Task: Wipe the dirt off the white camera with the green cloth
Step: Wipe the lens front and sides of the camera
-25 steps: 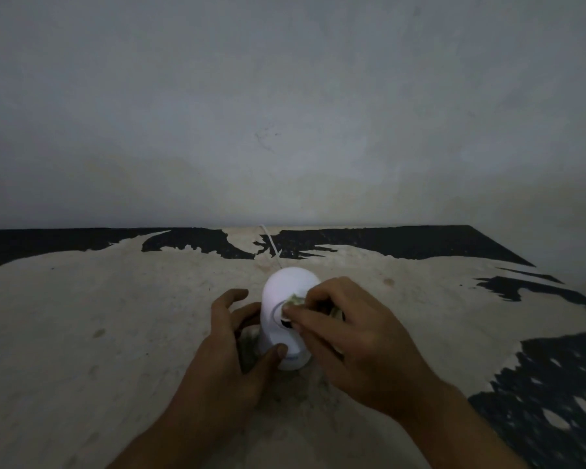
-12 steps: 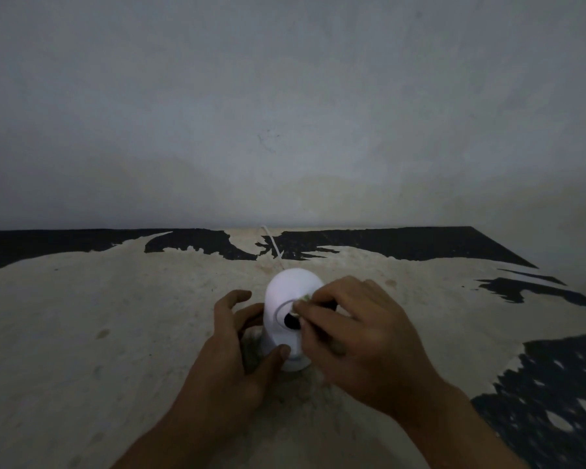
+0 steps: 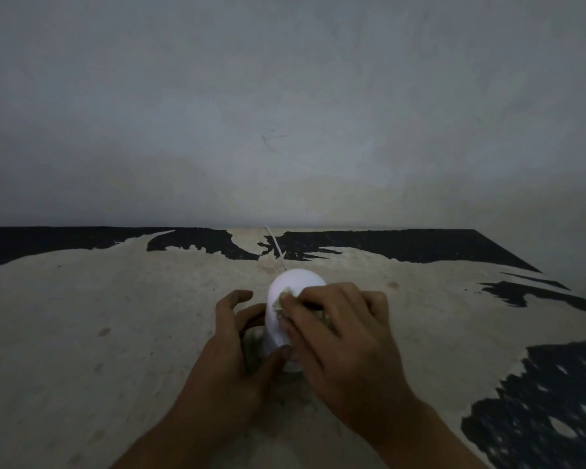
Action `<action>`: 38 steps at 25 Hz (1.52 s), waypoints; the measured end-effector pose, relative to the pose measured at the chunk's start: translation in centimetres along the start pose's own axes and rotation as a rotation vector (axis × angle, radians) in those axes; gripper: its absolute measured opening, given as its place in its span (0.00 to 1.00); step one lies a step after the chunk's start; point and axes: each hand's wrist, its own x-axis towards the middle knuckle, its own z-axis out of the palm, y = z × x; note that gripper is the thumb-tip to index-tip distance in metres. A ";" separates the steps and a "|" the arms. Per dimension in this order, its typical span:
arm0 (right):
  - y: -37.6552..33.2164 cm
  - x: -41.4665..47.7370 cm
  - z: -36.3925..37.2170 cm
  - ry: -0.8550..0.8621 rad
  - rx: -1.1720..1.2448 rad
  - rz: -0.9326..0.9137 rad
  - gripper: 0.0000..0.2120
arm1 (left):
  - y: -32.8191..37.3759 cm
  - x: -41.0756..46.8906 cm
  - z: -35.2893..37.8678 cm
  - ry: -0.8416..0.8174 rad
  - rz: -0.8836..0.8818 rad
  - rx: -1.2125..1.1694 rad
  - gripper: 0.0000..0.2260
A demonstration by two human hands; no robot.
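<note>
The white camera (image 3: 293,282) has a rounded head and stands upright on the worn table (image 3: 115,316), a thin white cable (image 3: 275,243) running from its back toward the wall. My left hand (image 3: 230,353) wraps around the camera's lower body and base, thumb on the front. My right hand (image 3: 335,333) pinches a small pale green cloth (image 3: 282,299) and presses it onto the front of the head, covering the lens. Most of the cloth is hidden under my fingers.
The tabletop is pale with black patches (image 3: 386,245) along the back edge and at the right (image 3: 548,411). A plain grey wall (image 3: 285,113) rises directly behind the table. The table's right edge slants away at the far right.
My right hand has slid the cloth up and left across the camera's face, so the dark lens seen earlier is now covered. The left hand keeps its hold.
</note>
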 end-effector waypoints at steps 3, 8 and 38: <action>-1.0 -0.3 0.3 -0.105 -0.072 -0.087 0.18 | -0.1 -0.1 -0.1 -0.031 -0.006 -0.036 0.34; 0.2 0.0 -1.1 -0.032 -0.005 -0.062 0.12 | -0.1 0.0 0.0 -0.015 -0.002 -0.066 0.33; 5.4 -1.0 -1.7 -0.222 0.646 0.310 0.04 | -0.9 -0.1 0.4 0.052 0.092 0.076 0.33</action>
